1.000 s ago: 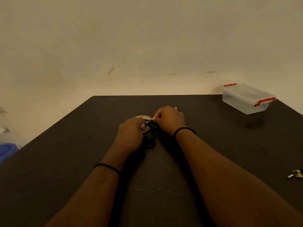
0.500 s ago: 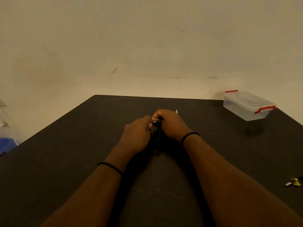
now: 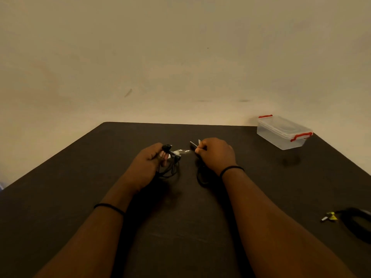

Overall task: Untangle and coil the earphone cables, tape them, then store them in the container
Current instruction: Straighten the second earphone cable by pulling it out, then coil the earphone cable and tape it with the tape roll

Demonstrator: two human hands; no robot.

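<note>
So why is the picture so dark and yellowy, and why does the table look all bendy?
Head view: the light is dim and warm, so the black cable in the left hand nearly melts into the dark table; the clear tape catches a small bright glint; the container throws a soft shadow; the wide lens makes the table's sides splay out.

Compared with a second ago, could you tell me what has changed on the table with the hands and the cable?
The hands have moved apart: the left hand went left, gripping the coiled black cable, and the right hand went right, holding scissors. A clear strip of tape now shows at the coil. The lidded container and the other cable at the right edge stayed put.
</note>
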